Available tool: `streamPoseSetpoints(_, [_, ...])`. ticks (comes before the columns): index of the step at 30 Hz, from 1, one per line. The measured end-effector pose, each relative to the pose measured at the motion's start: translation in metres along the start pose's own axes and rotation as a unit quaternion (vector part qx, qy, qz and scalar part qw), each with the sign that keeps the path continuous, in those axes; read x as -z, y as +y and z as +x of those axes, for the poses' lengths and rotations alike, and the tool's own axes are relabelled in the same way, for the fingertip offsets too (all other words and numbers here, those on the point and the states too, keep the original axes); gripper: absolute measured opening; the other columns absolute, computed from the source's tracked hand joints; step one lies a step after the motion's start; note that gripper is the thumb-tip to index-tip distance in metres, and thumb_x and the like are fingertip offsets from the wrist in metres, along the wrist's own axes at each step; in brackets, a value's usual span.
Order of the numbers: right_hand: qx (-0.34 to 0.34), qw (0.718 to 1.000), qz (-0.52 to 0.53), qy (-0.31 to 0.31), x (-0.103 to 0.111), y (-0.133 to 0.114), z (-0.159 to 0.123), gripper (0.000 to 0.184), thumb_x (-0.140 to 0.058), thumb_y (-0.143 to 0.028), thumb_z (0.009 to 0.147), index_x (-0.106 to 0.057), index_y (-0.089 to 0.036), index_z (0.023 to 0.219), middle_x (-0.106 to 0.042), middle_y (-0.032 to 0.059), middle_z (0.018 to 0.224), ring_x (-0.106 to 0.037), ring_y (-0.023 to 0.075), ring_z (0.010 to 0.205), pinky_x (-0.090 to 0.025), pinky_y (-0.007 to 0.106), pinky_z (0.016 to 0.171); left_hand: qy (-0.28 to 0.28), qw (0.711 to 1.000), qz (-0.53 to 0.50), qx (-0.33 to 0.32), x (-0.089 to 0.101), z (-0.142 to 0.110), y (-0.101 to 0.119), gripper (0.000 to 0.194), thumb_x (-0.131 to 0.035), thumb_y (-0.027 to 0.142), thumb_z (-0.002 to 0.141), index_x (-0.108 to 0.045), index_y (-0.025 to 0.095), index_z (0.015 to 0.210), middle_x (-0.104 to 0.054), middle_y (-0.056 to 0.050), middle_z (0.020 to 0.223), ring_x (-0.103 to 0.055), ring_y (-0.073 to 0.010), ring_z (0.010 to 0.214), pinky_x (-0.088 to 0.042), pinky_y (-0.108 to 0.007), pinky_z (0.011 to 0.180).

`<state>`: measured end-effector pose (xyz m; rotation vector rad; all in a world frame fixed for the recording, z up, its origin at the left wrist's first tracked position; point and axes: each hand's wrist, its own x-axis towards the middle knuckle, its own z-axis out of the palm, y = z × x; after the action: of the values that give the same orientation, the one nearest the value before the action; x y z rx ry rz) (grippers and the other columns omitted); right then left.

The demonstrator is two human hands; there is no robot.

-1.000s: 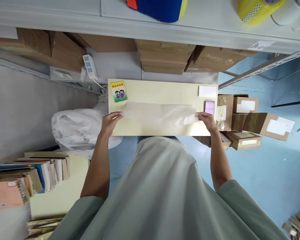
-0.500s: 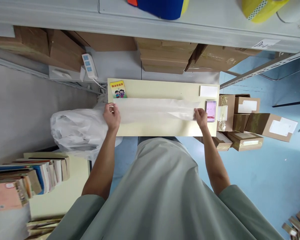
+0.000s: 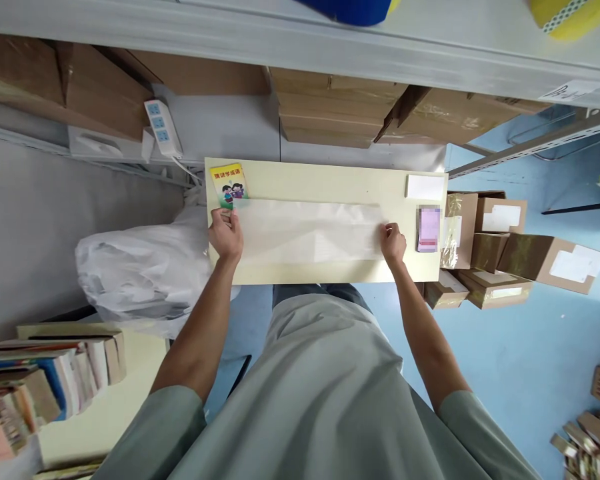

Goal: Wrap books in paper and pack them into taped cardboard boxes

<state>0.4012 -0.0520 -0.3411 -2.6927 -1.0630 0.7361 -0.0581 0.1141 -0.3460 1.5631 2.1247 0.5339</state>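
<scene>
So this thin whitish sheet (image 3: 307, 233) is spread over the middle of the desk (image 3: 290, 273) — fingers of the left hand (image 3: 226, 235) and right hand (image 3: 393, 244) pinched on opposite ends, probably so it doesn't curl. Phone (image 3: 429, 228) sits at the desk's right end, I'd guess out of the sheet's way.

Along the left, a white power strip with blue sockets (image 3: 163, 129), a crumpled heap of translucent white plastic (image 3: 135, 273) and stacked paper books (image 3: 55, 373); at right, taped brown cardboard boxes with white labels (image 3: 540, 257).
</scene>
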Motion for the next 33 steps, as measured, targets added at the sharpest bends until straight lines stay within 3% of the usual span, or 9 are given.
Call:
streamPoseSetpoints(2, [-0.006, 0.999, 0.014, 0.036, 0.002, 0.001, -0.006, 0.040, -0.048, -0.053, 0.114, -0.066, -0.020, 0.127, -0.079, 0.0143, 0.107, -0.073, 0.0309, 0.096, -0.052, 0.040, 0.088, 0.041, 0.999, -0.002, -0.012, 0.003, -0.005, 0.002, 0.035, -0.061, 0.042, 0.106, -0.061, 0.021, 0.134, -0.071, -0.017, 0.120, -0.071, -0.0335, 0.121, -0.053, -0.047, 0.112])
streamPoseSetpoints(5, [0.047, 0.992, 0.044, 0.107, 0.003, -0.009, -0.021, 0.056, -0.044, -0.061, 0.114, -0.061, -0.017, 0.144, -0.068, 0.0245, 0.141, -0.066, 0.0379, 0.130, -0.053, 0.053, 0.108, 0.075, 0.994, -0.008, -0.081, 0.004, -0.024, 0.017, 0.051, -0.061, 0.046, 0.106, -0.056, 0.017, 0.148, -0.059, -0.025, 0.152, -0.055, -0.0378, 0.150, -0.042, -0.054, 0.128])
streamPoseSetpoints(7, [0.130, 0.986, 0.048, 0.096, -0.005, -0.029, -0.034, 0.064, -0.040, -0.060, 0.114, -0.053, -0.015, 0.158, -0.051, 0.0276, 0.164, -0.048, 0.0409, 0.155, -0.045, 0.061, 0.124, 0.017, 0.988, -0.015, -0.154, -0.006, -0.044, 0.036, 0.058, -0.057, 0.048, 0.108, -0.054, 0.016, 0.155, -0.050, -0.027, 0.166, -0.041, -0.0387, 0.163, -0.030, -0.058, 0.136])
streamPoseSetpoints(10, [0.257, 0.966, 0.014, -0.002, -0.036, -0.077, -0.052, 0.073, -0.034, -0.056, 0.116, -0.032, -0.015, 0.176, -0.027, 0.0207, 0.185, -0.019, 0.0400, 0.174, -0.031, 0.065, 0.136, -0.148, 0.954, -0.019, -0.260, -0.039, -0.079, 0.070, 0.059, -0.050, 0.048, 0.111, -0.055, 0.018, 0.161, -0.039, -0.021, 0.180, -0.021, -0.0370, 0.175, -0.016, -0.060, 0.141])
streamPoseSetpoints(12, [0.319, 0.947, -0.002, -0.049, -0.064, -0.108, -0.060, 0.074, -0.029, -0.053, 0.117, -0.023, -0.015, 0.181, -0.022, 0.0154, 0.188, -0.012, 0.0355, 0.177, -0.023, 0.062, 0.141, -0.223, 0.928, -0.028, -0.297, -0.065, -0.097, 0.086, 0.062, -0.046, 0.045, 0.112, -0.051, 0.018, 0.168, -0.033, -0.017, 0.185, -0.014, -0.0362, 0.177, -0.010, -0.062, 0.142])
streamPoseSetpoints(15, [0.365, 0.927, -0.023, -0.080, -0.093, -0.127, -0.062, 0.069, -0.025, -0.048, 0.119, -0.025, -0.018, 0.181, -0.026, 0.0098, 0.188, -0.014, 0.0293, 0.177, -0.016, 0.057, 0.144, -0.246, 0.928, -0.013, -0.280, -0.090, -0.105, 0.087, 0.067, -0.046, 0.043, 0.111, -0.045, 0.018, 0.174, -0.024, -0.015, 0.187, -0.008, -0.0355, 0.177, -0.004, -0.063, 0.143])
streamPoseSetpoints(18, [0.352, 0.932, -0.054, -0.061, -0.090, -0.100, -0.051, 0.072, -0.032, -0.058, 0.118, -0.030, -0.022, 0.180, -0.020, 0.0074, 0.190, -0.010, 0.0301, 0.178, -0.014, 0.059, 0.144, -0.250, 0.927, 0.011, -0.279, -0.085, -0.092, 0.062, 0.074, -0.051, 0.055, 0.109, -0.045, 0.022, 0.175, -0.019, -0.011, 0.189, -0.001, -0.0371, 0.177, 0.001, -0.064, 0.142])
streamPoseSetpoints(24, [0.290, 0.954, -0.073, -0.009, -0.046, -0.017, -0.025, 0.085, -0.038, -0.067, 0.114, -0.026, -0.015, 0.181, -0.012, 0.0157, 0.190, -0.008, 0.0364, 0.178, -0.017, 0.065, 0.141, -0.226, 0.938, 0.028, -0.262, -0.044, -0.059, 0.010, 0.086, -0.053, 0.068, 0.105, -0.047, 0.018, 0.174, -0.016, -0.015, 0.188, 0.002, -0.0403, 0.177, 0.001, -0.066, 0.141])
streamPoseSetpoints(33, [0.279, 0.956, -0.089, -0.011, -0.037, -0.025, -0.041, 0.090, -0.038, -0.068, 0.114, -0.024, -0.009, 0.180, -0.013, 0.0204, 0.189, -0.009, 0.0388, 0.177, -0.018, 0.065, 0.141, -0.208, 0.948, 0.014, -0.240, -0.021, -0.056, 0.013, 0.084, -0.051, 0.067, 0.107, -0.045, 0.015, 0.172, -0.027, -0.021, 0.186, -0.015, -0.0412, 0.176, -0.009, -0.060, 0.142])
